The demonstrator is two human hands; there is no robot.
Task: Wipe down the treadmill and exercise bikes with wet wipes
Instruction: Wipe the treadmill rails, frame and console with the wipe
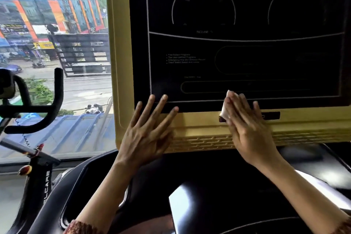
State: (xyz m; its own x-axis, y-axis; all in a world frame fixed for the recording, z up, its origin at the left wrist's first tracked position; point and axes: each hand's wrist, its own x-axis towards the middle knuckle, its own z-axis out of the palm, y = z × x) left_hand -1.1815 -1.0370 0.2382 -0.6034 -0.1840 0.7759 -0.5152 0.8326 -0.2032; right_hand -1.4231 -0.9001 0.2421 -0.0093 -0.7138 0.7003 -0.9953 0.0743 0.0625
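Head view, entries placed against the treadmill's glossy black display panel point(247, 59).

Item: small white folded wet wipe point(230, 99). It lies at the panel's lower edge, across the line where the panel meets its mustard-yellow plastic frame point(115, 62). One corner shows above the fingers, and an edge shows to their left. Judged soft, limp, damp and almost weightless, with no stiffness of its own. It is apt to bunch or slip sideways unless kept flat.

Right hand point(247, 125): laid over the wipe, fingers straight and close together, pressing it to the panel. I see no curl round it. The best hold, as I judge it, is palm and finger pads flat over the wipe's middle.

Left hand point(150, 129): just left of the wipe, at the panel's lower left corner. Fingers are straight and spread, tips on the black, palm over the yellow. It holds nothing.

Panel: rigid and smooth, probably slick once wet. Moderate pressure seems wise.

Slotted yellow grille point(201, 141): just below the panel. Its ribs could snag the wipe.

Black-handled exercise bike point(58, 91): well left of the panel, by the window point(57, 15), with neither hand on it.
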